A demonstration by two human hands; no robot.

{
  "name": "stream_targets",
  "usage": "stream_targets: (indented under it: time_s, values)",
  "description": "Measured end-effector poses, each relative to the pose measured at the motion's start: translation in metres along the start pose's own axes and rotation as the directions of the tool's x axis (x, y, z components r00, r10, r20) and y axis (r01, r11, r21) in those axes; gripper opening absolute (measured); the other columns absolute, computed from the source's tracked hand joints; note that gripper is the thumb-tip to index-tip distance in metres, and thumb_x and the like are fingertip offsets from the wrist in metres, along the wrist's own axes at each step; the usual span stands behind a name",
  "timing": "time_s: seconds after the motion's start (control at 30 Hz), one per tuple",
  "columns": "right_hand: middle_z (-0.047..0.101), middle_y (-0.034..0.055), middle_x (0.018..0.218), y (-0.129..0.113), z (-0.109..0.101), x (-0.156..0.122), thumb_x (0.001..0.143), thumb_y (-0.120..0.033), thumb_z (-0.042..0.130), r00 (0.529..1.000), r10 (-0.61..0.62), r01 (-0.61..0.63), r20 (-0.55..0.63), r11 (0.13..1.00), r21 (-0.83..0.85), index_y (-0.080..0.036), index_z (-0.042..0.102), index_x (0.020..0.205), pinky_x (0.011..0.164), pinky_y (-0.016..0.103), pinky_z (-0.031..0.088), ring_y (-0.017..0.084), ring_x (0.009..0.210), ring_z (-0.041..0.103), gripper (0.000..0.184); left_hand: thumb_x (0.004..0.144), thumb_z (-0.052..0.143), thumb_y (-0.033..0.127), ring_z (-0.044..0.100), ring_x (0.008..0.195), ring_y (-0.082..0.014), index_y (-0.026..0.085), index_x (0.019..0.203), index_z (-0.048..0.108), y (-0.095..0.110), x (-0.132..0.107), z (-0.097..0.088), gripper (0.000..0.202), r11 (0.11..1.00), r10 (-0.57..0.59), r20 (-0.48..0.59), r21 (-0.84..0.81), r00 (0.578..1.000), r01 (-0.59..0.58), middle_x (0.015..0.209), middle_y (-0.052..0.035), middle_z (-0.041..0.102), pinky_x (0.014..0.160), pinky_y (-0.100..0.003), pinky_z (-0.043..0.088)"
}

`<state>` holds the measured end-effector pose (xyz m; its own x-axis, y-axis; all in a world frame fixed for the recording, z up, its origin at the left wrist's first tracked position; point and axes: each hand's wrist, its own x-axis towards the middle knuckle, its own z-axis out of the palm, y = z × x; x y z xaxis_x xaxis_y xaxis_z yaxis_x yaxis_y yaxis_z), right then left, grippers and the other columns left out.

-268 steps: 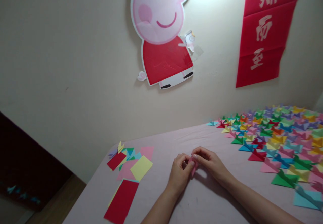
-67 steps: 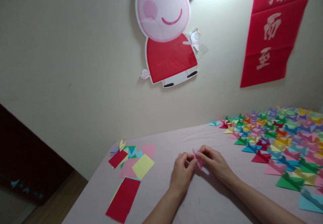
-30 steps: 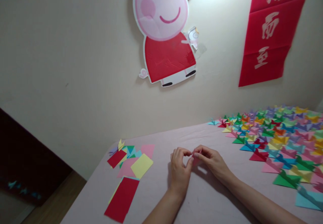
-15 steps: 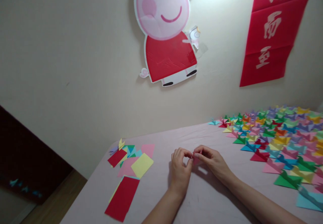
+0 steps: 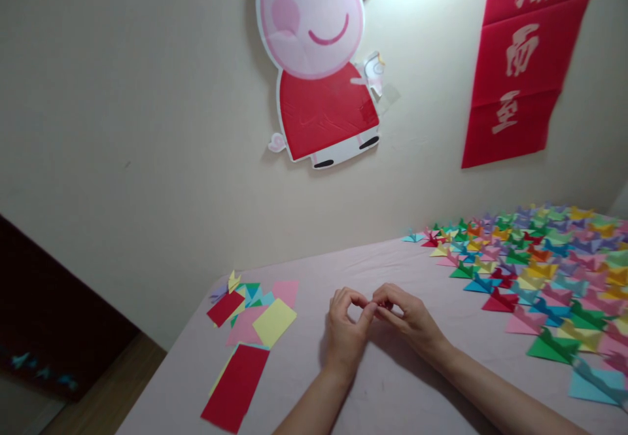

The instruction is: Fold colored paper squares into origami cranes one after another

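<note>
My left hand (image 5: 343, 330) and my right hand (image 5: 415, 324) meet fingertip to fingertip over the middle of the table. Both are closed in a pinch on a small folded piece of reddish-pink paper (image 5: 378, 305), nearly all of it covered by the fingers. Its exact shape cannot be made out. Left of my hands lie flat paper sheets: a long red one (image 5: 236, 388), a yellow one (image 5: 275, 322) and a pink one (image 5: 246, 328). Many folded paper cranes (image 5: 553, 346) in mixed colours stand in rows to the right.
The table (image 5: 304, 389) has a pale pink cover and meets the wall behind. At its back left corner sit a small red sheet (image 5: 226, 309), a yellow folded piece (image 5: 234, 282) and several blue-green scraps. A pig cutout (image 5: 328, 111) and a red banner (image 5: 523, 88) hang on the wall.
My fingers have closed in closer around the paper, hiding more of it, and my left thumb has risen towards my right fingertips. The whole view has shifted slightly.
</note>
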<state>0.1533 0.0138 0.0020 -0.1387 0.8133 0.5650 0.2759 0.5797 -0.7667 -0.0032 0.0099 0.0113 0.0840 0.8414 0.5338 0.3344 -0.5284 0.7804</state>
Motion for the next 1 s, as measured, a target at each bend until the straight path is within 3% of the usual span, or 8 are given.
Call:
stream_targets:
  time_s: [0.27,0.6,0.87,1.0]
  values:
    - [0.06,0.0005,0.072,-0.0001,-0.0004,0.0,0.091,-0.02,0.058,0.987,-0.159,0.154,-0.032,0.981,-0.115,-0.024,0.06,0.078,0.066,0.028,0.045,0.018,0.071,0.055,0.013,0.086,0.06,0.023,0.054,0.077,-0.0171,0.021,0.07,0.056,-0.0038,-0.0008,0.0004,0.017,1.0,-0.003,-0.017,-0.006,1.0,0.003,0.074,0.0016,0.059,0.076,-0.028,0.039]
    - [0.065,0.0024,0.078,0.0003,-0.0038,0.0024,0.093,-0.02,0.056,0.968,-0.248,0.235,-0.031,0.944,-0.232,-0.024,0.062,0.082,0.072,0.031,0.046,0.02,0.077,0.056,0.013,0.087,0.06,0.027,0.055,0.078,-0.017,0.02,0.071,0.058,-0.0041,-0.0036,0.0052,0.017,0.993,-0.062,-0.062,-0.109,0.996,0.055,0.076,0.0003,0.059,0.073,-0.027,0.041]
    - [0.066,0.0027,0.08,0.0021,-0.0041,0.0021,0.094,-0.018,0.055,0.954,-0.3,0.282,-0.01,0.906,-0.316,-0.023,0.062,0.084,0.072,0.032,0.044,0.019,0.078,0.057,0.014,0.084,0.059,0.029,0.054,0.077,-0.0177,0.019,0.073,0.061,-0.003,-0.0027,0.0065,0.015,0.966,-0.214,0.016,-0.148,0.977,0.214,0.076,-0.001,0.058,0.065,-0.026,0.039]
    - [0.067,0.0026,0.081,0.0018,-0.004,0.0022,0.094,-0.017,0.056,0.95,-0.313,0.294,-0.004,0.899,-0.325,-0.023,0.062,0.085,0.072,0.031,0.044,0.019,0.078,0.057,0.012,0.078,0.063,0.032,0.051,0.072,-0.0165,0.018,0.07,0.063,-0.0026,-0.0008,0.0069,0.016,0.914,-0.31,0.044,-0.262,0.95,0.31,0.072,0.0001,0.057,0.066,-0.026,0.037]
